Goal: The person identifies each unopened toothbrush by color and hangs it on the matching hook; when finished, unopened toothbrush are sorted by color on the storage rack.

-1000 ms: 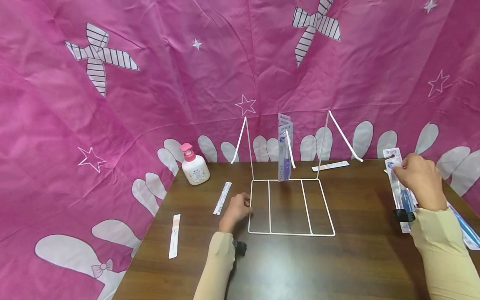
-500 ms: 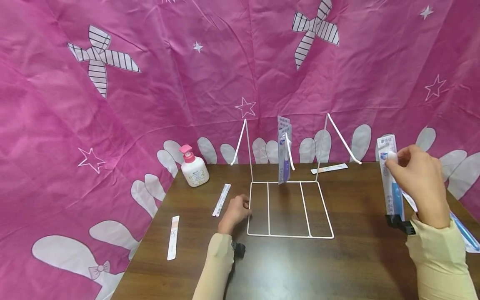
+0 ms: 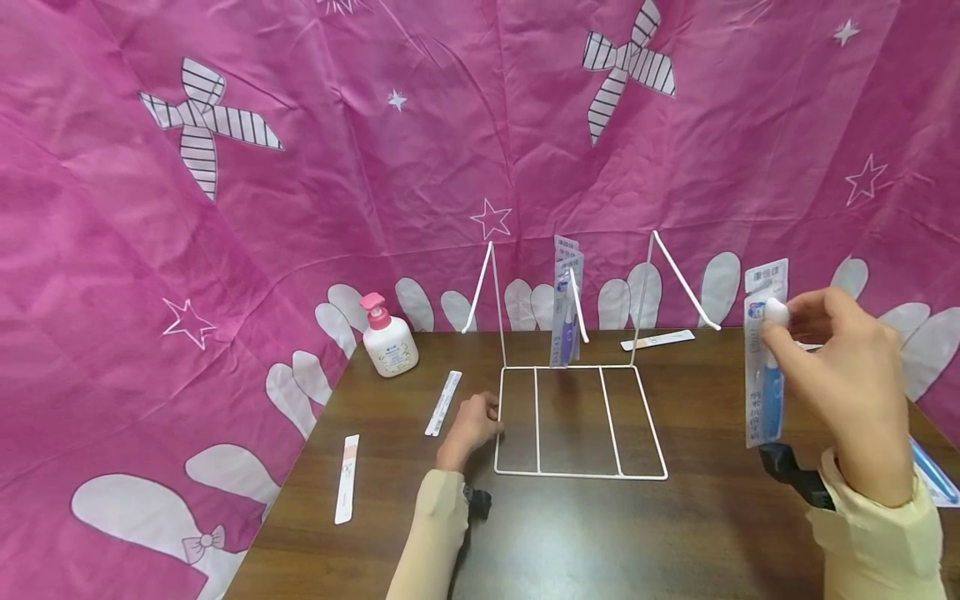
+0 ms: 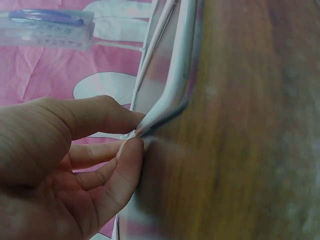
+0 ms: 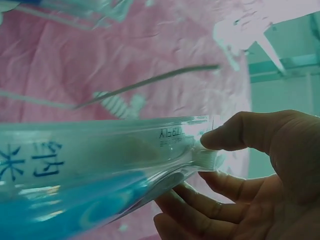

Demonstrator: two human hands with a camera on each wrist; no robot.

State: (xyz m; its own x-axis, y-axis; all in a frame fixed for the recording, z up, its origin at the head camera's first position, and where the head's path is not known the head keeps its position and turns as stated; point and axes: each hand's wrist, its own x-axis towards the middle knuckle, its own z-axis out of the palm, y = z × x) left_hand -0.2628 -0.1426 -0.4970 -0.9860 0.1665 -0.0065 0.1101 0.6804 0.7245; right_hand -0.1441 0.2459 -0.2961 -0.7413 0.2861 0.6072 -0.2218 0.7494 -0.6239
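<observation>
The right hand [image 3: 855,375] pinches a toothbrush pack [image 3: 754,375], nearer frame centre now (left hand [image 3: 468,427] still gripping the rack [image 4: 177,72]).

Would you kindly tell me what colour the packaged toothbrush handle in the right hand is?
The toothbrush handle is blue, best seen in the right wrist view.

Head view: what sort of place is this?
Probably a staged tabletop set-up resembling a small shop display, though I can't be sure. A wooden table stands before a pink printed cloth, and a white wire rack has packaged toothbrushes on its middle hook.
</observation>
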